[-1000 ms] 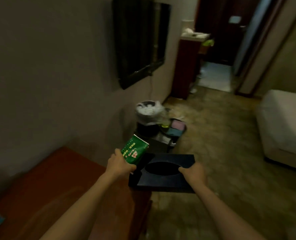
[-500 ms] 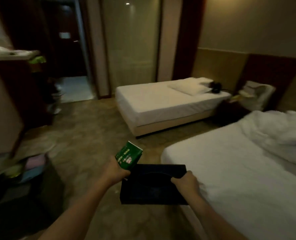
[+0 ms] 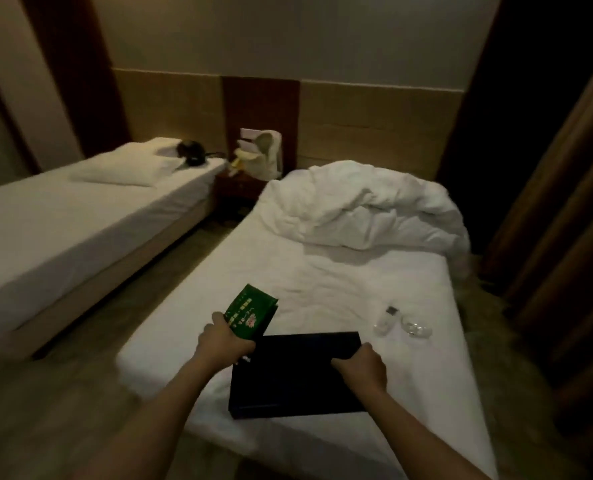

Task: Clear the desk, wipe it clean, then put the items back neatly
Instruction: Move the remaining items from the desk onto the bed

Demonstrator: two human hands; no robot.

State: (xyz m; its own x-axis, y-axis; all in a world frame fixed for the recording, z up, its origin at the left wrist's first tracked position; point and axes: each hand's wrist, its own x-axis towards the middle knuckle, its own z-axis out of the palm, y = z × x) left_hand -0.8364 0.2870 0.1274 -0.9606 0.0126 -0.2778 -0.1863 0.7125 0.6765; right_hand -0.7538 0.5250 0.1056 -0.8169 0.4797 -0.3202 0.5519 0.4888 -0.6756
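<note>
Dimly lit, the room hides much: print on the green packet (image 3: 250, 317) is too blurred to read, and small clear items (image 3: 402, 322) beyond the right hand (image 3: 361, 366) cannot be identified. Both forearms are cut off by the lower edge. The left hand (image 3: 225, 342) grips the green packet, which tilts up and away from its fingers. The right hand curls over the far right edge of a flat black tray (image 3: 293, 374), holding it. The tray lies between the hands, over the near bed (image 3: 340, 271); whether it rests on the sheet is unclear.
</note>
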